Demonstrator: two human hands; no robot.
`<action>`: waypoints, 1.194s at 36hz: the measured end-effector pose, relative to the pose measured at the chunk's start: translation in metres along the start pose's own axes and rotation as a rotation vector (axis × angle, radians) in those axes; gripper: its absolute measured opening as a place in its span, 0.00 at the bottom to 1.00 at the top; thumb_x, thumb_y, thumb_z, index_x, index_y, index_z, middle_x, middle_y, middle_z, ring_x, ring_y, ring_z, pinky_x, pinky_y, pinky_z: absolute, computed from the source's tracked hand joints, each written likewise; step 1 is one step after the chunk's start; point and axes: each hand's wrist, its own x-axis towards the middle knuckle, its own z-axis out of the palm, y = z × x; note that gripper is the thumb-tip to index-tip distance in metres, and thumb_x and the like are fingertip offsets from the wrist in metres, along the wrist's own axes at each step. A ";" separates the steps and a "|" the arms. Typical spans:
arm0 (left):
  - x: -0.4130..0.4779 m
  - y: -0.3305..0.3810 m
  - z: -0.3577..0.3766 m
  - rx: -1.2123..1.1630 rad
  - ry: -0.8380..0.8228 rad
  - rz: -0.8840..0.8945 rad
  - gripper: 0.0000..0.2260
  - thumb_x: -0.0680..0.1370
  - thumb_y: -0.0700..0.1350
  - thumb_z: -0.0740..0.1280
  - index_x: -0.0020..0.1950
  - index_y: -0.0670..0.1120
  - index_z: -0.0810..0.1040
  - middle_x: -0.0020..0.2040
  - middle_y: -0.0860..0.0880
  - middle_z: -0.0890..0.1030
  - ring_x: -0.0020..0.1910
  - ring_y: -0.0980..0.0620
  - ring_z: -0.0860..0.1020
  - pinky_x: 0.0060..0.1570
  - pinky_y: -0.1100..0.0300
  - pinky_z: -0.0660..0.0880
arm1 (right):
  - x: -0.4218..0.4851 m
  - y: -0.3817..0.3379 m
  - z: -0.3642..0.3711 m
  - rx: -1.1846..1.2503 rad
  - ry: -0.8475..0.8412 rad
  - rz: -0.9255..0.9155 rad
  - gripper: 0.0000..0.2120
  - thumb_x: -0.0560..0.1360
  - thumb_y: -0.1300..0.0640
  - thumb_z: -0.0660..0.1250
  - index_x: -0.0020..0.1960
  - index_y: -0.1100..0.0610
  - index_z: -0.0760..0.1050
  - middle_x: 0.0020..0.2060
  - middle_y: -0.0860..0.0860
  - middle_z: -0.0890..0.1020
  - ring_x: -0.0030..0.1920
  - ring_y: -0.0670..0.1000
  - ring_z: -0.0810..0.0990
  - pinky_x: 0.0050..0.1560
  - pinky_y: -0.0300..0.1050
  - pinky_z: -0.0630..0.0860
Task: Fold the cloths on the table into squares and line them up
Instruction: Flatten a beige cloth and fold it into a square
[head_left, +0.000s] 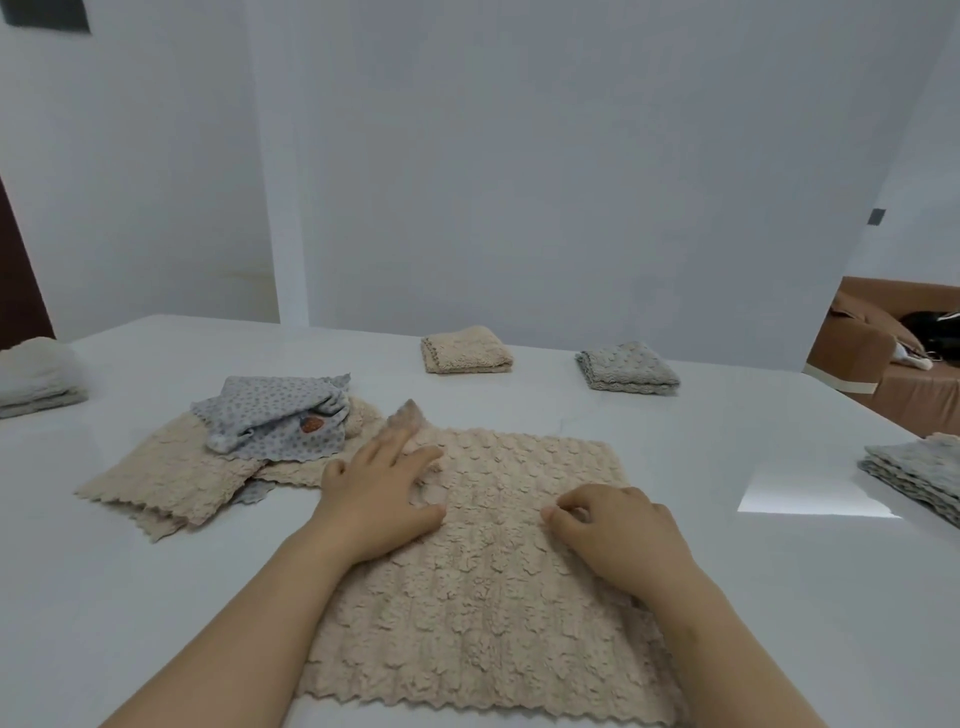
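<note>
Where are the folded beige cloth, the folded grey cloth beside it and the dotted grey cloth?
folded beige cloth (466, 349): head view, top face.
folded grey cloth (627, 366): head view, top face.
dotted grey cloth (275, 415): head view, crumpled middle.

Plain white walls (519, 156) rise behind the glossy white bench (779, 597); a brown fabric sofa (852, 353) sits at three o'clock.

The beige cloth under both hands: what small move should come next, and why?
Probably press the upturned corner flat with the left hand beside it: the beige cloth lies spread and unfolded, and a raised corner would likely skew the fold.
</note>
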 end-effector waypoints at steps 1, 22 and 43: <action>0.001 -0.002 0.000 0.008 -0.012 -0.028 0.32 0.69 0.65 0.54 0.73 0.62 0.53 0.77 0.57 0.45 0.76 0.52 0.48 0.70 0.44 0.51 | 0.000 -0.001 0.002 -0.018 0.027 -0.013 0.19 0.78 0.40 0.52 0.61 0.46 0.73 0.61 0.43 0.74 0.65 0.50 0.66 0.63 0.47 0.61; -0.031 0.018 -0.001 -0.100 -0.107 0.275 0.20 0.75 0.59 0.60 0.67 0.59 0.68 0.65 0.58 0.69 0.65 0.56 0.67 0.67 0.52 0.63 | -0.026 -0.004 0.014 -0.002 0.243 -0.231 0.20 0.76 0.43 0.50 0.63 0.46 0.70 0.59 0.44 0.75 0.62 0.49 0.68 0.61 0.42 0.61; -0.099 -0.012 0.016 -0.174 0.150 0.458 0.38 0.60 0.80 0.50 0.59 0.60 0.75 0.54 0.67 0.69 0.56 0.66 0.67 0.55 0.75 0.59 | -0.094 0.008 0.019 0.010 0.057 -0.461 0.39 0.56 0.25 0.48 0.62 0.39 0.69 0.61 0.35 0.68 0.66 0.39 0.60 0.61 0.35 0.53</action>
